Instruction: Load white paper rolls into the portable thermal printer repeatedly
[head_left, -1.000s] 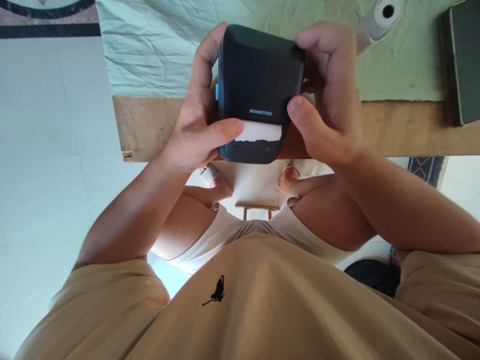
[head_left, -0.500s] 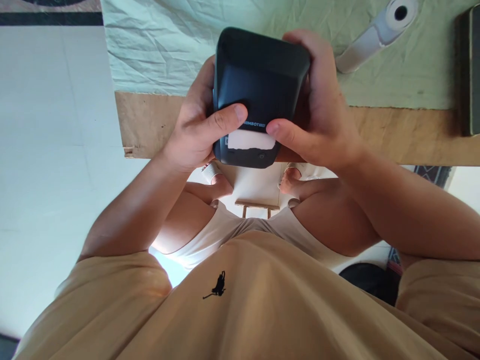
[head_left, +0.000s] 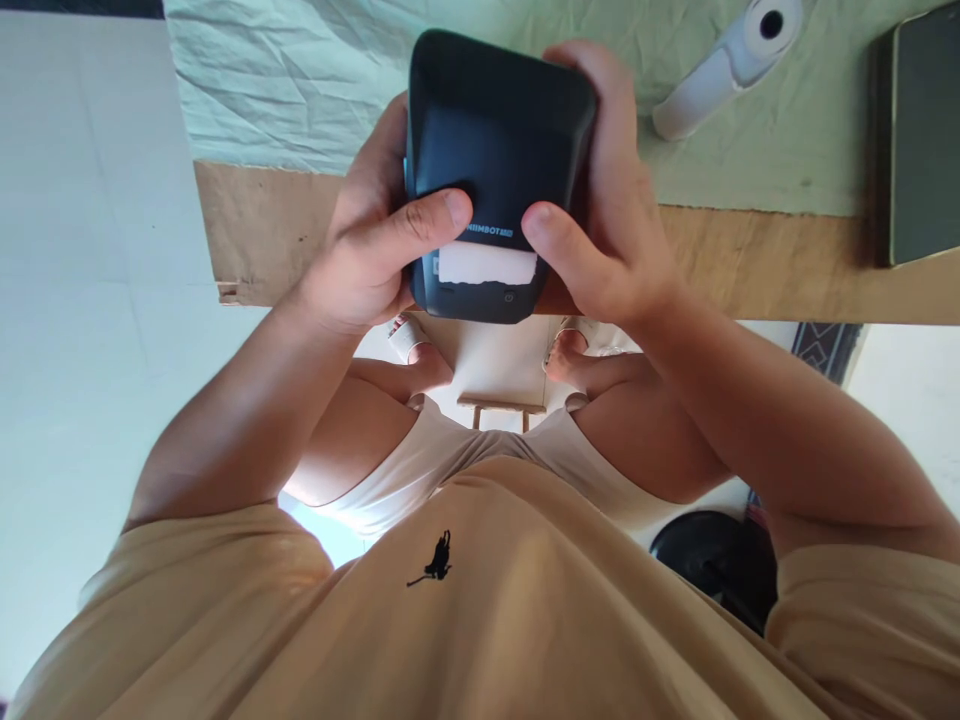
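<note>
Both hands are wrapped around a small black plastic label printer (head_left: 499, 130), held up over the near edge of the wooden table (head_left: 750, 270). The left hand (head_left: 360, 260) and right hand (head_left: 607, 230) each grip a side, thumbs pressing the front just above the white paper strip (head_left: 486, 264) poking out. A white label roll (head_left: 731, 55) lies on the pale green cloth (head_left: 300, 90) behind.

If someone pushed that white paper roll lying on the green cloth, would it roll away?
Probably a little. The paper roll looks round with a hollow core, so it should roll easily. But a loose strip trails from it across the wrinkled green cloth, which would likely drag and slow it. It also looks small and light, easy to nudge.
</note>
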